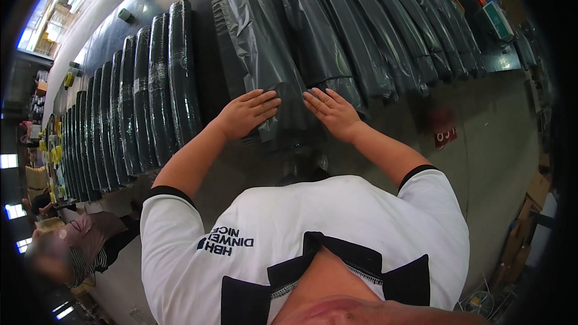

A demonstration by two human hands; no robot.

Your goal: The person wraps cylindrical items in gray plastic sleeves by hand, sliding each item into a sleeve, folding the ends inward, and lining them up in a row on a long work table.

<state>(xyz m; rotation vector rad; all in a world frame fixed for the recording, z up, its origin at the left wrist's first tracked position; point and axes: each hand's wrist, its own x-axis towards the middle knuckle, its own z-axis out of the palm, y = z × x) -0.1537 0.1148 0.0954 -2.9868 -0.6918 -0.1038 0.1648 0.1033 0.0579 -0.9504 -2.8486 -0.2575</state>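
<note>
One other person (96, 235) shows at the far left, low down and partly blurred. Just above and to the right of them there's a whole row of long dark rolls (126, 105) in shiny clear wrap, lined up side by side, and a little dark green cylinder (125, 15) sits past them on the dark table (202, 36).

Next up is the wearer's left hand (250, 111), open, fingers straight and pretty much flat on the left side of a long grey plastic-covered package (265, 42). That package lies on the table pointing away from the wearer, its near end loose and wrinkly between both hands. The right hand (331, 111) is open too, not clutching anything, fingertips at the right edge of that same end.

Right beside it, more grey bagged packages (361, 36) lie in a row. Below those there's a blurry red thing (444, 129), then a green and white box (497, 21) near the table's right end, and some cardboard (524, 229) over at the far right.
</note>
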